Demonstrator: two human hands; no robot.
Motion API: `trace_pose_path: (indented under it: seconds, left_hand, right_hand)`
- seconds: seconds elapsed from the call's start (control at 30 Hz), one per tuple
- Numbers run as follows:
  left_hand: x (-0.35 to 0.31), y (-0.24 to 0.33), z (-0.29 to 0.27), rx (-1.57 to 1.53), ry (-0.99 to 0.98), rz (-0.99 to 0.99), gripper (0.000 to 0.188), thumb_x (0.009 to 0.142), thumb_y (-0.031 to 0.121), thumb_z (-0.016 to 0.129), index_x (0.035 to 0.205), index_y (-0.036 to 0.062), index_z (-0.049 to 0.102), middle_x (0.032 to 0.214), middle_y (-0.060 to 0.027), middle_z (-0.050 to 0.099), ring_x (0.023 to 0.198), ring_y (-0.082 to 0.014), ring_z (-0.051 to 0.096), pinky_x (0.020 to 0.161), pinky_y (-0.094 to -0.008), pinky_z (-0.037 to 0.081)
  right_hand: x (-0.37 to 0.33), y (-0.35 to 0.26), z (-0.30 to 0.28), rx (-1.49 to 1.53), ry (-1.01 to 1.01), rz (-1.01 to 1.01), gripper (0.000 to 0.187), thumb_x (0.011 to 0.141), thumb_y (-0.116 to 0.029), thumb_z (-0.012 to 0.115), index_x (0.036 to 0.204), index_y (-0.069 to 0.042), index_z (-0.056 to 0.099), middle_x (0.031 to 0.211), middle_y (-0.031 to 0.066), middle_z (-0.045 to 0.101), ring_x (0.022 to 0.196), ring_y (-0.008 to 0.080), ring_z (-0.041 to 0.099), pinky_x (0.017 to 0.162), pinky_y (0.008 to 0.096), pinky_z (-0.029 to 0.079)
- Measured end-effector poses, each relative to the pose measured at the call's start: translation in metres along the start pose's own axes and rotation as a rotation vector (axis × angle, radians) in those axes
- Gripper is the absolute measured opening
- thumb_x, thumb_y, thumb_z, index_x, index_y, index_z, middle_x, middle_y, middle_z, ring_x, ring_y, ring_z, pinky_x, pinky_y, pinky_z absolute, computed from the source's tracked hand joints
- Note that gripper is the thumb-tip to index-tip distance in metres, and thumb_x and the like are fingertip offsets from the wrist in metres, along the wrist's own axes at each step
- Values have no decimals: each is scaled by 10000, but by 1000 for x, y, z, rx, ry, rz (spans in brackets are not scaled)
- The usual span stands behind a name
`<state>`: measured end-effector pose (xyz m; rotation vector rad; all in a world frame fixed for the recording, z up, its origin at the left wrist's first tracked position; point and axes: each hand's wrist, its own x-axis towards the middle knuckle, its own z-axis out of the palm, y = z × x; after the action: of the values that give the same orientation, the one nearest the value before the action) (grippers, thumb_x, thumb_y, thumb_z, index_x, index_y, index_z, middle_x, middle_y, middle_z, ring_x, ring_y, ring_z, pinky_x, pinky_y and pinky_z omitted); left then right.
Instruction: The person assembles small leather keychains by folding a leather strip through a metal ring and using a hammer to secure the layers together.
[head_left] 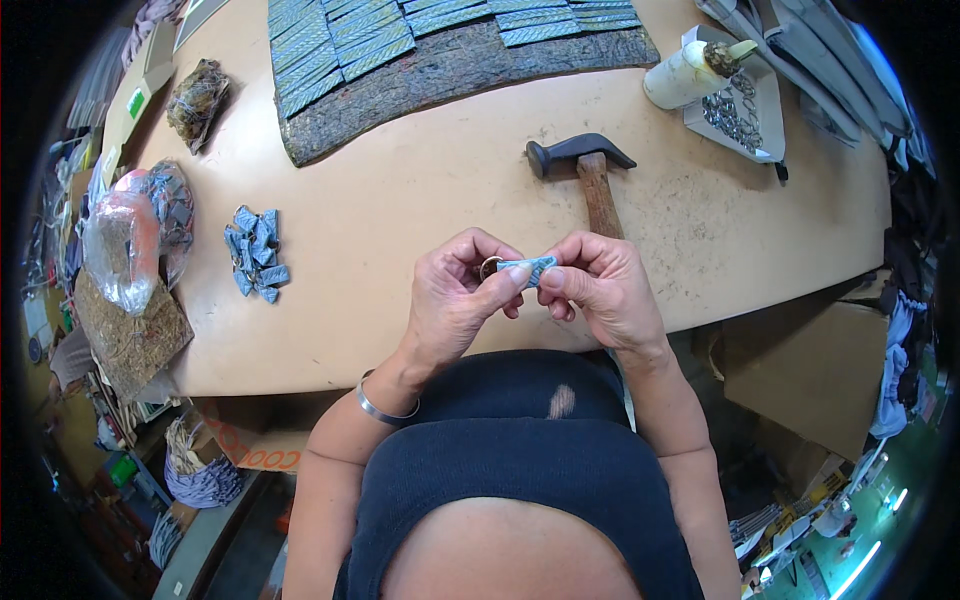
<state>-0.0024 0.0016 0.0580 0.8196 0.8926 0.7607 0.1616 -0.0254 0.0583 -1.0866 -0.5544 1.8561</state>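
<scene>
Above the table's near edge, both my hands pinch a small folded blue patterned strip (541, 268) between thumbs and fingers. My left hand (455, 290) has its fingers closed on the strip's left end, where a thin metal ring (487, 267) shows beside the fingertips. My right hand (610, 295) grips the right end, its fingers curled beneath. Just beyond the right hand lies a hammer (580, 152) with a dark head and a wooden handle, whose lower end the hand hides. A small pile of similar folded blue pieces (257, 250) rests to the left.
At the back, rows of blue strips (360, 40) lie on a dark rough board (400, 90). Far right stand a white bottle (680, 80) and a tray of metal rings (740, 120). Plastic-wrapped items (130, 245) and a brown bundle (198, 105) sit on the left.
</scene>
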Motion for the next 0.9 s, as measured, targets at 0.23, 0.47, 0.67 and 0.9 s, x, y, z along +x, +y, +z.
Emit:
trace_pose_path:
  seconds: [0.23,0.47,0.67,0.9]
  left_hand:
    - [-1,2,3,34,10,17,103,780,37,584,833,-33,531,719,-68,570,579,-75,536,512,-190,460]
    - [-2,0,3,71,6,10,115,783,57,584,832,-34,532,696,-61,562,567,-71,528,503,-188,451]
    - [-1,0,1,76,21,-4,120,784,70,584,823,-30,530,689,-57,558,556,-67,519,500,-185,442]
    - [-1,3,1,75,27,2,118,781,62,585,827,-31,529,696,-57,560,564,-66,520,502,-183,442]
  right_hand:
    - [0,1,1,-31,30,22,161,772,-150,629,762,-4,564,604,17,537,486,39,465,430,153,368]
    - [5,5,-3,63,-39,16,150,760,-141,639,741,-30,540,593,5,521,486,31,445,418,148,340]
    - [4,-2,-3,58,-61,73,128,761,-103,628,775,-9,543,634,26,544,521,50,486,440,161,378]
    - [2,-12,-6,103,-110,108,126,769,-80,612,822,17,550,677,54,567,563,72,528,472,173,416]
